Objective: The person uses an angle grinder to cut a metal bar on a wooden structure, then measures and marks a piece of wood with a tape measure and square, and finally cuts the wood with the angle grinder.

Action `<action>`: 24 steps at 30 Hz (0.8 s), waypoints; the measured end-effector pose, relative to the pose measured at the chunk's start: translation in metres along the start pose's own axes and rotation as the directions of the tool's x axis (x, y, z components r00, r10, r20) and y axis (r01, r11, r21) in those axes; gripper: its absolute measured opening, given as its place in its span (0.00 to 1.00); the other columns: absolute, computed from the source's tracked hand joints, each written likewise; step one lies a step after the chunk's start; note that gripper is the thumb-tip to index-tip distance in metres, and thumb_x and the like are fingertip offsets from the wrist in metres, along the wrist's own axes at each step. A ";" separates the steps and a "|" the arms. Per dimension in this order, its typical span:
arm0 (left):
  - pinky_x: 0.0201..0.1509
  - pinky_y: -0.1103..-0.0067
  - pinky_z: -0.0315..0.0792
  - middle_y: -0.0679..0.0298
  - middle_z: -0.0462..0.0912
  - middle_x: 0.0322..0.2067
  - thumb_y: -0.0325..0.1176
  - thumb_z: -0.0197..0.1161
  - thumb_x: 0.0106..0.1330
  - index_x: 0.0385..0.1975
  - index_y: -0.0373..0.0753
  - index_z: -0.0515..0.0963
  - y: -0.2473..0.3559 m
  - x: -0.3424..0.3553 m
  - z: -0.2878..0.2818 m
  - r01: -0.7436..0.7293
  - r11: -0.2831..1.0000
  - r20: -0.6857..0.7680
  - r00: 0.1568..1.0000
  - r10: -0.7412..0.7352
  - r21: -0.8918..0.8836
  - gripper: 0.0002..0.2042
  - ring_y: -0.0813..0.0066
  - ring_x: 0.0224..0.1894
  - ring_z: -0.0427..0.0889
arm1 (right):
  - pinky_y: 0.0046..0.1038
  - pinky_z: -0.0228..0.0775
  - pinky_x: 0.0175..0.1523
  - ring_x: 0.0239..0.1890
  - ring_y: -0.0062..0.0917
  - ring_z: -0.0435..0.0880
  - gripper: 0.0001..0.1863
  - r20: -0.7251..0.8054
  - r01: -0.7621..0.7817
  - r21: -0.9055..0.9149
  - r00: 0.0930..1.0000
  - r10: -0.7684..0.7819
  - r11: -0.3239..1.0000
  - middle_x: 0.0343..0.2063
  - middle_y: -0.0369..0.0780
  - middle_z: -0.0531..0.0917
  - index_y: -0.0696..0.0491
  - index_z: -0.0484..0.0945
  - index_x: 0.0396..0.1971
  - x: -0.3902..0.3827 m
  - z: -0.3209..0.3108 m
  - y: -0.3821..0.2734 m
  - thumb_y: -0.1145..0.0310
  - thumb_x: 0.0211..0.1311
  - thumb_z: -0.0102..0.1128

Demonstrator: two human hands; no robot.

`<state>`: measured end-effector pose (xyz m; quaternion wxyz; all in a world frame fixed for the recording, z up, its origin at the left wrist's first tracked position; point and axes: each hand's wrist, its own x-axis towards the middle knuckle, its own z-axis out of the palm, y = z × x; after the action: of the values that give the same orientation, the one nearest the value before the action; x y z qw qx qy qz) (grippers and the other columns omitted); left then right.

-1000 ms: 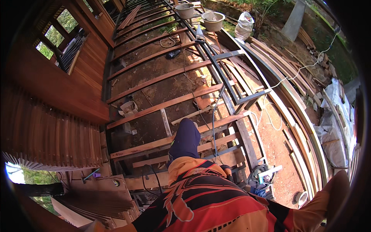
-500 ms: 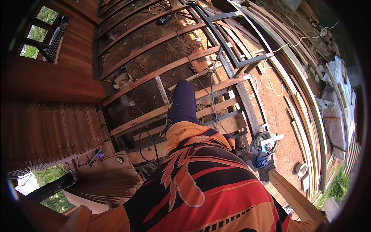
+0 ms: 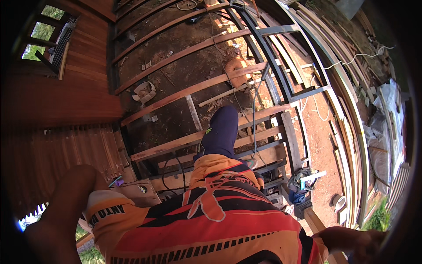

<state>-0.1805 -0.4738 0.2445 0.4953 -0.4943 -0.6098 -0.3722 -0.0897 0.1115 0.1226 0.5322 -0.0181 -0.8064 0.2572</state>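
My left arm (image 3: 81, 187) is bent at the lower left, beside the wooden slat wall; its hand lies beyond the picture's edge. At the lower right, my right hand (image 3: 365, 246) is dark and smeared, close to a squared wooden post (image 3: 314, 221). Whether it touches the post or holds anything, I cannot tell. One knee (image 3: 220, 131) in dark trousers reaches forward over wooden floor joists (image 3: 176, 144). A bag with tools (image 3: 303, 180) hangs or rests near the post, a pale straight-edged piece across its top.
Open joists span bare earth with wood scraps and a cardboard box (image 3: 144, 92). A dark metal frame (image 3: 281, 66) stands ahead to the right. Cables (image 3: 255, 119) cross the joists. Long boards (image 3: 351, 149) are stacked at right beside plastic sheeting (image 3: 389, 119). A plank wall (image 3: 88, 57) rises at left.
My left arm has come into clearer view, its elbow raised beside the slat wall. The right forearm and hand now show at the lower right. The whole view has shifted slightly.
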 end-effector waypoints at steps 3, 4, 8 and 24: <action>0.64 0.61 0.71 0.46 0.77 0.56 0.40 0.57 0.75 0.59 0.31 0.73 -0.086 -0.076 -0.004 0.576 0.816 0.070 0.813 -0.577 0.046 0.20 0.52 0.56 0.79 | 0.29 0.67 0.33 0.26 0.26 0.77 0.17 0.287 -0.252 -0.251 0.903 0.320 0.935 0.24 0.37 0.78 0.57 0.75 0.27 -0.035 0.101 -0.001 0.63 0.76 0.49; 0.61 0.66 0.72 0.51 0.78 0.54 0.35 0.58 0.74 0.56 0.32 0.75 -0.125 -0.134 0.034 0.883 0.468 0.176 0.457 -0.872 0.023 0.16 0.60 0.53 0.80 | 0.29 0.68 0.36 0.27 0.25 0.78 0.15 0.394 -0.198 -0.458 0.829 0.397 0.867 0.24 0.37 0.79 0.58 0.77 0.30 -0.056 0.129 -0.010 0.64 0.75 0.54; 0.50 0.74 0.76 0.56 0.83 0.40 0.35 0.66 0.68 0.49 0.29 0.77 -0.153 -0.280 0.050 0.836 -0.164 0.460 -0.439 -0.772 0.524 0.16 0.67 0.44 0.84 | 0.31 0.75 0.47 0.37 0.30 0.86 0.11 0.698 -0.571 -0.344 0.375 0.610 0.745 0.32 0.45 0.86 0.61 0.81 0.40 -0.145 0.220 -0.014 0.67 0.67 0.66; 0.52 0.58 0.78 0.46 0.85 0.44 0.58 0.58 0.69 0.42 0.34 0.83 -0.154 -0.348 0.103 0.487 0.482 0.565 -0.825 -0.021 0.729 0.28 0.46 0.48 0.85 | 0.40 0.78 0.49 0.44 0.42 0.88 0.28 0.672 -0.614 -0.690 -0.346 0.655 0.383 0.37 0.49 0.88 0.57 0.83 0.45 -0.235 0.183 -0.030 0.44 0.66 0.62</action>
<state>-0.3469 -0.4942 -0.1122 -0.6238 -0.2059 -0.7537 -0.0196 -0.1396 -0.0588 -0.1191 -0.3261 -0.3115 -0.7766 0.4398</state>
